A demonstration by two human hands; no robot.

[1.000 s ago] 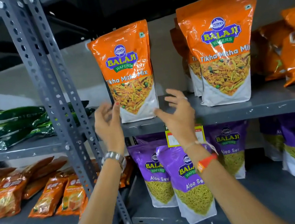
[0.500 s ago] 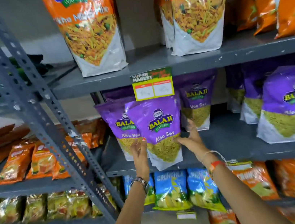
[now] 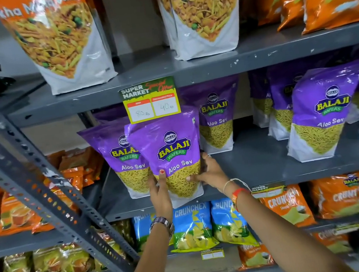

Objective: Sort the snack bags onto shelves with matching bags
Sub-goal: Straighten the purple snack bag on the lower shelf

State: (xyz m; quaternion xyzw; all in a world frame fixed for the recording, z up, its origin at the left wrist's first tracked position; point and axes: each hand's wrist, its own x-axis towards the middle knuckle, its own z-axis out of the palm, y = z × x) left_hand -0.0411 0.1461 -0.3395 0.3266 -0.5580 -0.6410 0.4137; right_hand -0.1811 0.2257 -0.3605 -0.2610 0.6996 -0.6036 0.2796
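A purple Aloo Sev bag (image 3: 171, 150) stands tilted at the front of the middle shelf (image 3: 260, 177), overhanging its edge. My left hand (image 3: 159, 196) grips its lower left side, thumb on the front. My right hand (image 3: 209, 173) holds its lower right edge. Another purple Aloo Sev bag (image 3: 121, 157) stands just behind it to the left, and more purple bags (image 3: 318, 114) stand along the same shelf to the right. Orange Tikha Mitha Mix bags (image 3: 61, 37) stand on the shelf above.
A price tag (image 3: 151, 100) hangs from the upper shelf edge just above the held bag. A grey slotted upright (image 3: 29, 170) slants across the left. Blue Crunchex bags (image 3: 193, 226) and orange Crunchex bags (image 3: 285, 206) fill the shelf below. Small orange packets (image 3: 11, 212) lie at left.
My view dropped from the orange-bag shelf to the purple one. Both hands came down from the orange bag and closed on the front purple Aloo Sev bag, which now tilts forward.
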